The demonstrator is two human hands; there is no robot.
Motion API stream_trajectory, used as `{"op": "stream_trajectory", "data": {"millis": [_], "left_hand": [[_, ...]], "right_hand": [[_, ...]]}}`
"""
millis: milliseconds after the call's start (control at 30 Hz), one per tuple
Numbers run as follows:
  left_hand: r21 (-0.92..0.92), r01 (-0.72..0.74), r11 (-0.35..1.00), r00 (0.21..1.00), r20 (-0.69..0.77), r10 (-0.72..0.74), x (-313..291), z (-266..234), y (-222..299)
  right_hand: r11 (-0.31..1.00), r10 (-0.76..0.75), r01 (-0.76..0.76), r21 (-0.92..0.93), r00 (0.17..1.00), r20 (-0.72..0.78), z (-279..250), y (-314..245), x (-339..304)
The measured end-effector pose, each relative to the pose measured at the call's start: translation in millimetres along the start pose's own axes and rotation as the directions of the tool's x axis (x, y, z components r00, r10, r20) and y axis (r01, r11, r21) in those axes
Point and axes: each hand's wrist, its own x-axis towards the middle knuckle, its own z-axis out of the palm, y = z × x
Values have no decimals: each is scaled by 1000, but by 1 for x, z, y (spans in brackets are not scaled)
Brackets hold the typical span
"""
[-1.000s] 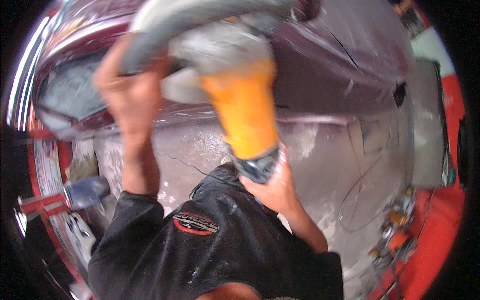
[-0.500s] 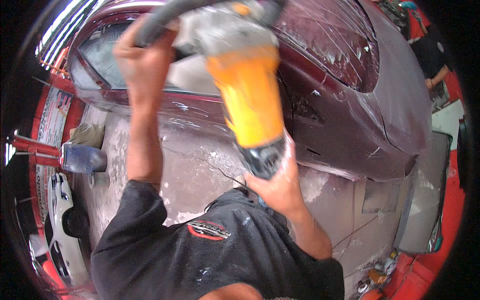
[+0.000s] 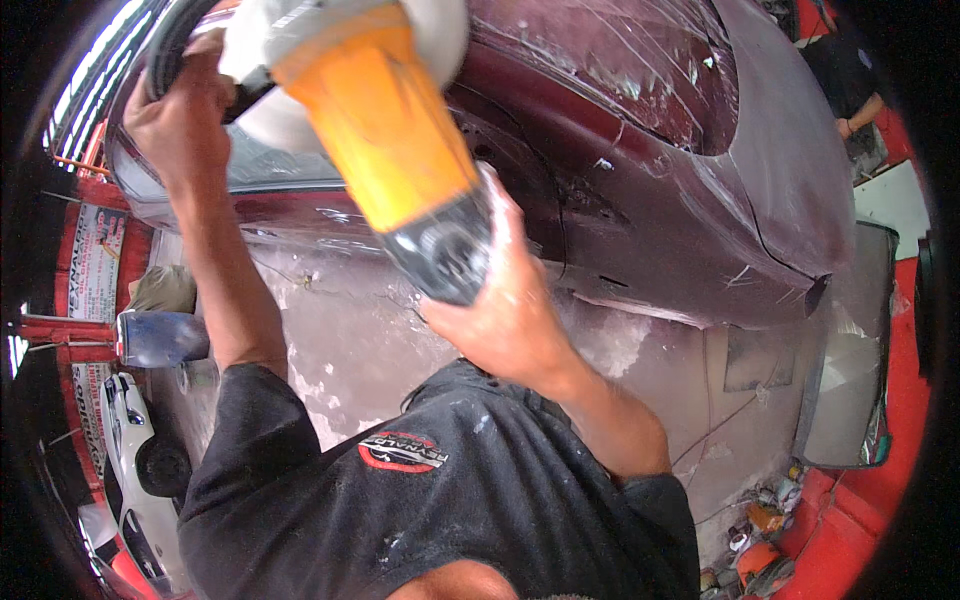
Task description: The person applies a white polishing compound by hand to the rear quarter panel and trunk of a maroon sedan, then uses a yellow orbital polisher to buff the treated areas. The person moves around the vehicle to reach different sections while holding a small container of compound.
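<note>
Nearest: wearer's black shirt (image 3: 450, 510), dusted with pale specks, a round red-edged emblem on the chest. Just beyond it, right hand (image 3: 508, 315) curls around the black rear end of a yellow-orange power polisher (image 3: 385, 130); fingers closed on it, whitish residue along them. Tool sits centre-left, tilted, its head pointing far and left. Left hand (image 3: 185, 120), farther out, closes around the black loop handle (image 3: 162, 55) at the tool's head; fingertips partly hidden. White round pad (image 3: 445, 30) shows around the head, blurred. Cannot tell whether pad touches car.

Below the tool, grey floor (image 3: 340, 385) with pale worn patches. Near right, small containers and scraps (image 3: 765, 518) lie along a red wall (image 3: 850, 530). Left, a blue drum-like container (image 3: 165, 338).

Beyond the tool, maroon car (image 3: 650, 230) stretches across, its surface dull and streaked white. Right of it, an upright grey panel (image 3: 848, 370). Far right, another person (image 3: 840, 75) in dark clothing, one forearm visible.
</note>
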Motion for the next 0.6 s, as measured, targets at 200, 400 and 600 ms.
{"op": "stream_trajectory", "data": {"millis": [200,400,600], "left_hand": [[54,-137,989,944,311,114,-109,56,28],[-23,-134,991,853,507,127,-132,86,43],[47,-366,929,913,212,349,-67,21,16]], "right_hand": [[976,205,-213,-43,968,-145,-54,44,-108],[939,301,-339,-57,892,-338,-61,57,-153],[973,195,-213,-88,965,-177,-4,16,-77]]}}
